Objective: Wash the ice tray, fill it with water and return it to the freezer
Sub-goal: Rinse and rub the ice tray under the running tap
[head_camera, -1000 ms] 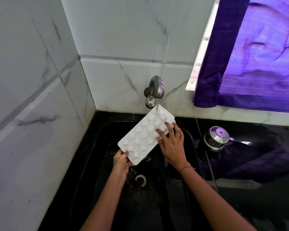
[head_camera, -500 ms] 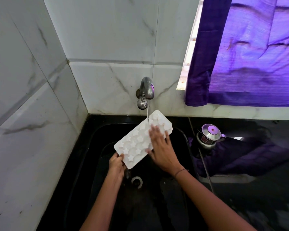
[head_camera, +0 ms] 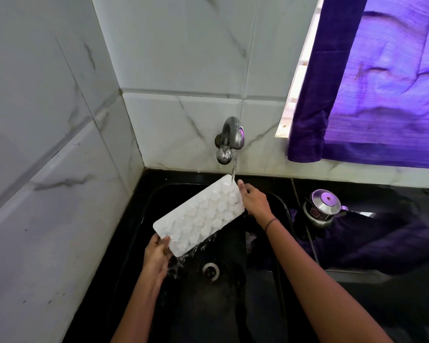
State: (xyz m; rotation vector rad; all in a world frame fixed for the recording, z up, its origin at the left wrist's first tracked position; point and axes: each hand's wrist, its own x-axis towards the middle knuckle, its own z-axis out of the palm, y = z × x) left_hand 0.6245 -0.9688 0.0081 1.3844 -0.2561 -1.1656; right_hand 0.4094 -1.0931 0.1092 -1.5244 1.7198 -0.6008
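A white ice tray (head_camera: 200,215) with star-shaped cells is held tilted over the black sink (head_camera: 233,305), its far corner under the running tap (head_camera: 229,139). Water strikes that far corner and pours off the tray's near lower edge. My left hand (head_camera: 156,256) grips the tray's near left corner. My right hand (head_camera: 254,201) holds the tray's far right edge, thumb on top. The cells now look like raised bumps, as if the underside faces up.
A steel drain (head_camera: 210,270) lies in the sink bottom. A small steel pot with a lid (head_camera: 322,206) stands on the black counter to the right. A purple curtain (head_camera: 372,82) hangs over the window. White marble tiles wall the left and back.
My right hand left the tray's face, where it was rubbing the cells, and took hold of the far right edge. The tray appears turned over, and water now runs off its lower edge.
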